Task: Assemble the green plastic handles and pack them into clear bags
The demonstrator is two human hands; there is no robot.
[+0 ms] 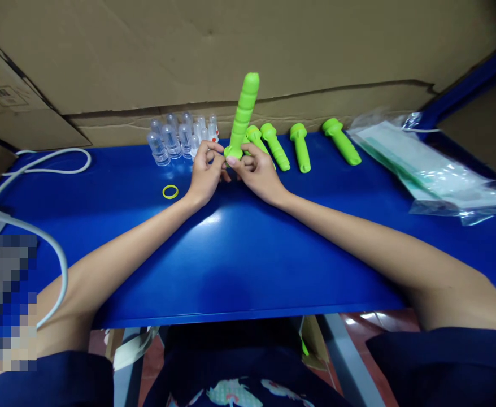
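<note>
Holding: a green ribbed piece (244,110) is being pinched at its flared base from both sides; it is standing upright, leaning slightly right, just above the blue table (239,254) near the far edge.
Left hand (205,172): is closing its fingertips narrowly on the left side of the piece's base.
Right hand (259,169): is pressing thumb and fingers against the right side of the same base.
Yellow ring (170,191): is lying flat on the table, just left of the left hand and apart from it.
Clear vials (180,135): are standing in a cluster behind the left hand.
Other green pieces (300,147): are lying in a row right of the hands, one being partly hidden behind the right hand.
Plastic bag (434,169): is lying at the table's right end.
White cable (48,164): is looping across the left end.
Cardboard (231,56): is standing behind the table.
</note>
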